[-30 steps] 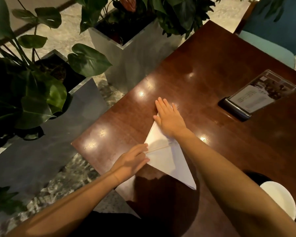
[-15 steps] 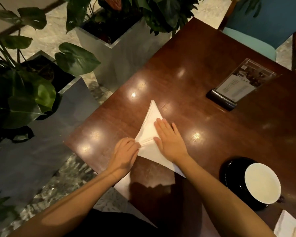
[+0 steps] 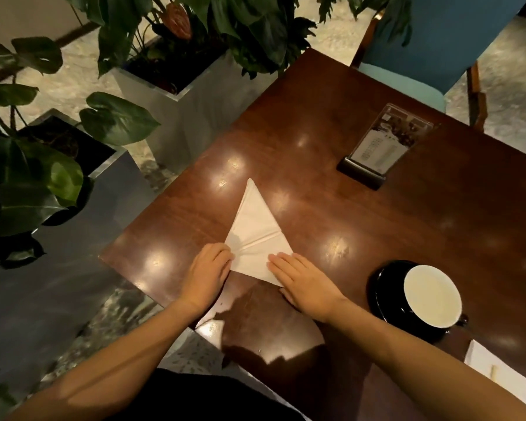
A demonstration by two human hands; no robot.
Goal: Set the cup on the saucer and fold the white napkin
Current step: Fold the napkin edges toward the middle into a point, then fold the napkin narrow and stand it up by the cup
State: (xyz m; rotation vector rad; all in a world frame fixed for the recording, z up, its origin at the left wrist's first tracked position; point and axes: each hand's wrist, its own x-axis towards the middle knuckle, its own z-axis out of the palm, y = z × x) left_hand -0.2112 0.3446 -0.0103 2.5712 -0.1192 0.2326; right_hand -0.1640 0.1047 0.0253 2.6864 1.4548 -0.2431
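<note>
White napkin (image 3: pixel 255 238), head view: folded to a triangle, lying flat on the dark wood table (image 3: pixel 316 123), apex pointing far. Left hand (image 3: pixel 208 270): fingers bent, tips on the napkin's left corner, where creases fan out; whether they pinch the fold cannot be determined. Right hand (image 3: pixel 305 284): flat, fingers straight, pressing the napkin's near right corner. Cup (image 3: pixel 431 296): black outside, white inside, seated on the black saucer (image 3: pixel 383 287), right of the right hand. Menu stand (image 3: pixel 380 150): far right. Potted plants (image 3: pixel 43 183): left of the table.
</note>
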